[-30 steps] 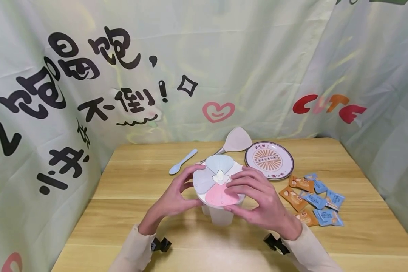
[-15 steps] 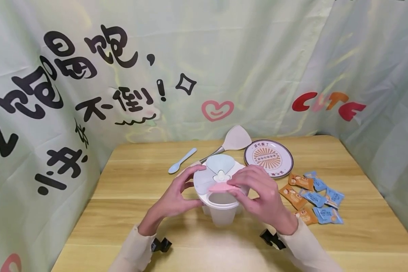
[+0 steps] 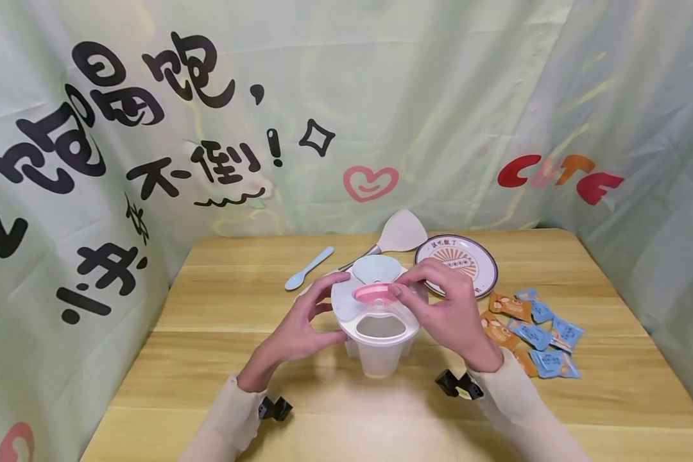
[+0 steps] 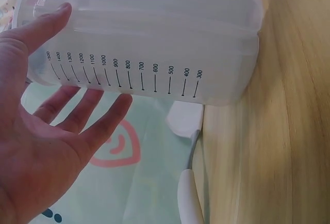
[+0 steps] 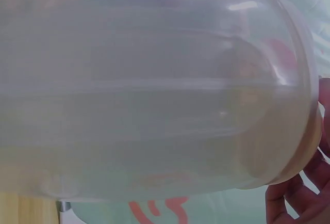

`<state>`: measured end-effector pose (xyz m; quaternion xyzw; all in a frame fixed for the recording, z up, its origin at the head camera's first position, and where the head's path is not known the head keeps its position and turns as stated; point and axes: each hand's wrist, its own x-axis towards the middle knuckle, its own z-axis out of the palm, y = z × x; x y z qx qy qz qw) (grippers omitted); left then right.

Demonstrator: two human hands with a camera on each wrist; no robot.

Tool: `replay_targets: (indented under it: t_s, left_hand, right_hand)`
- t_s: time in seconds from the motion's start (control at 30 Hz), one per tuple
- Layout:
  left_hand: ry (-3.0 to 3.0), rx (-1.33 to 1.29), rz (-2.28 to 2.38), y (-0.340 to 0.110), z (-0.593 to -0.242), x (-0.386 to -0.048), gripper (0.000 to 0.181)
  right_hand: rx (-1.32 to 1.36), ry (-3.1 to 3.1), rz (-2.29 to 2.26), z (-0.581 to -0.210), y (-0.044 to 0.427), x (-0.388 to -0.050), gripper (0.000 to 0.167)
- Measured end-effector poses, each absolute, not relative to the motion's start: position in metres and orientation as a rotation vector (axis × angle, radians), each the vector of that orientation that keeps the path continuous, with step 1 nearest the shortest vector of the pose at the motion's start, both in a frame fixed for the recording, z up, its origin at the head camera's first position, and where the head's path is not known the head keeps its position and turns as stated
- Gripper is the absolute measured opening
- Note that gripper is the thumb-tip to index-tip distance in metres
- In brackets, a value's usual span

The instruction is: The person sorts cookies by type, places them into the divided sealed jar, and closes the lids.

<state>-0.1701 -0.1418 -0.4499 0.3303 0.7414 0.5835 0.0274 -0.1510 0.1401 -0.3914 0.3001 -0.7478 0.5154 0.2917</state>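
Currently the L hand (image 3: 303,324) grips the side of a frosted container (image 3: 379,360), thumb on the near side, fingers round the far side. The R hand (image 3: 449,305) pinches a pink flap (image 3: 374,293) btwn thumb & fingers; it's tilted up, so the front opening (image 3: 381,326) shows. Container's upright on the wooden table (image 3: 323,423), directly in front of the person. Its lid also has a pale blue flap (image 3: 375,268) at the back & a greyish flap (image 3: 345,299) on the L, both down. L wrist cam shows a printed scale (image 4: 129,74) on the wall, nos. 300 to 1500.

Behind, to the L, lies a light blue spoon (image 3: 308,269); a spatula (image 3: 403,231) w/ a pale head lies farther back. A dark-rimmed plate (image 3: 486,264) sits behind the R hand, w/ orange packets (image 3: 509,307) & blue packets (image 3: 554,364) to its front R.
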Motion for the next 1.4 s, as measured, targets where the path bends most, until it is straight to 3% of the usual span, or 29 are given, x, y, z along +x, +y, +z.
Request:
replay_targets:
  t_s: [0.17, 0.6, 0.77, 0.9, 1.0, 1.13, 1.27, 1.4]
  left_hand:
    - [2.298, 1.025, 1.791, -0.142, -0.451, -0.173, 0.091]
    - [2.310, 1.004, 1.775, -0.144, -0.446, -0.179, 0.090]
    - [2.306, 0.987, 1.775, -0.142, -0.444, -0.179, 0.091]
    - [2.311, 0.982, 1.771, -0.142, -0.445, -0.179, 0.092]
    - [2.315, 0.987, 1.769, -0.141, -0.446, -0.180, 0.092]
    - [2.318, 1.004, 1.769, -0.141, -0.447, -0.181, 0.092]
    - [2.319, 1.013, 1.770, -0.141, -0.448, -0.181, 0.092]
    - [2.321, 1.011, 1.771, -0.140, -0.448, -0.181, 0.093]
  right_hand:
    - [0.793, -2.004, 1.375, -0.393, 0.141, -0.155, 0.027]
    - [0.823, -1.948, 1.409, -0.396, 0.141, -0.164, 0.027]
    - [0.906, -1.942, 1.339, -0.396, 0.149, -0.163, 0.009]
    - [0.925, -1.956, 1.262, -0.396, 0.153, -0.160, 0.037]
    - [0.929, -1.956, 1.250, -0.395, 0.159, -0.157, 0.044]
    - [0.913, -1.945, 1.265, -0.395, 0.173, -0.154, 0.038]
    - [0.857, -1.974, 1.244, -0.396, 0.190, -0.153, 0.021]
    - [0.759, -2.105, 1.171, -0.401, 0.208, -0.150, 0.031]
